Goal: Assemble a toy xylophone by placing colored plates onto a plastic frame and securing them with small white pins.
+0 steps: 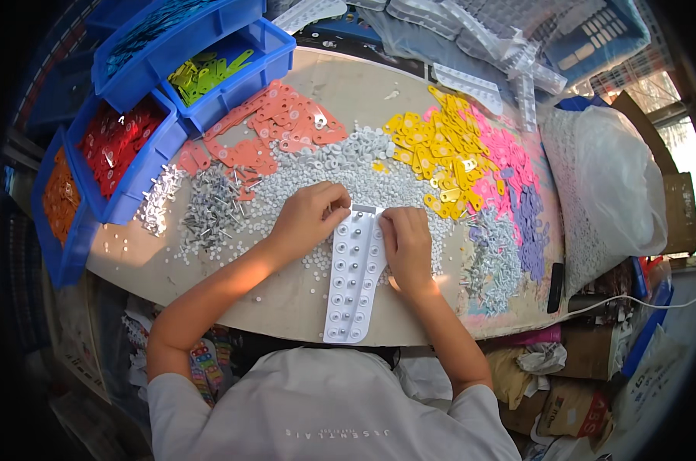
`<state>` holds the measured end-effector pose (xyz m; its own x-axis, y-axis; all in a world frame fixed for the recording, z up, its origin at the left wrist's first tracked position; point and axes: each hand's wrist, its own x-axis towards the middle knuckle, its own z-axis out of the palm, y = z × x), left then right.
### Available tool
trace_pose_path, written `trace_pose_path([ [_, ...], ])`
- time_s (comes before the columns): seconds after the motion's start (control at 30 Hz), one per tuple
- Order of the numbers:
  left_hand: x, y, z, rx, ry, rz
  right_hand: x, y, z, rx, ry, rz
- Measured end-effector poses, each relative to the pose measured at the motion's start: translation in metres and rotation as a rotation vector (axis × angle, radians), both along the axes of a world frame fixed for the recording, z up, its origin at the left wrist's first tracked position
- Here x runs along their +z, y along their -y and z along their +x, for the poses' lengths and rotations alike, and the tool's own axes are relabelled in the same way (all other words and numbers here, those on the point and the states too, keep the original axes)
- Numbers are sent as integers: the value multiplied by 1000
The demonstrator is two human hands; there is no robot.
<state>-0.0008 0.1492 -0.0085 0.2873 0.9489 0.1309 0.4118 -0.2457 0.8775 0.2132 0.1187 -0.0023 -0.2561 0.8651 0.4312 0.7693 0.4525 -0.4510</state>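
Observation:
A long white plastic tray (pixel 351 276) lies in front of me at the table's near edge. Round white pieces sit along both its sides, and small metal pins stand in a row down its middle. My left hand (pixel 305 219) is at the tray's upper left corner, thumb and fingers pinched together. At the upper right edge my right hand (pixel 409 242) has its fingers curled and closed. Whatever either hand pinches is too small or hidden to make out. Loose small white plastic rings (pixel 309 180) are heaped just beyond my hands.
Left of the heap lie coral tabs (pixel 294 115) and metal pins (pixel 213 207). Yellow tabs (pixel 440 146), pink tabs (pixel 509 157), purple tabs (pixel 532 230) and more pins (pixel 492 257) lie right. Blue bins (pixel 233 81) stand far left; a clear plastic sack (pixel 609 184) stands at right.

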Motion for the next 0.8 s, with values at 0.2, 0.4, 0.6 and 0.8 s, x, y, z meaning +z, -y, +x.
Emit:
trace_pose_path([
  [0.2,-10,3,-9,-41,-241,512,-2,0,-1,7,101,117],
  [0.4,-9,-25,-14,59,-101,409,-5,-1,5,7,-55,29],
  [0.6,-18,-62,-25,177,-238,537,-1,-34,16,-60,-175,-42],
  [0.8,-19,-70,-20,69,-380,584,8,-68,28,-6,120,-181],
])
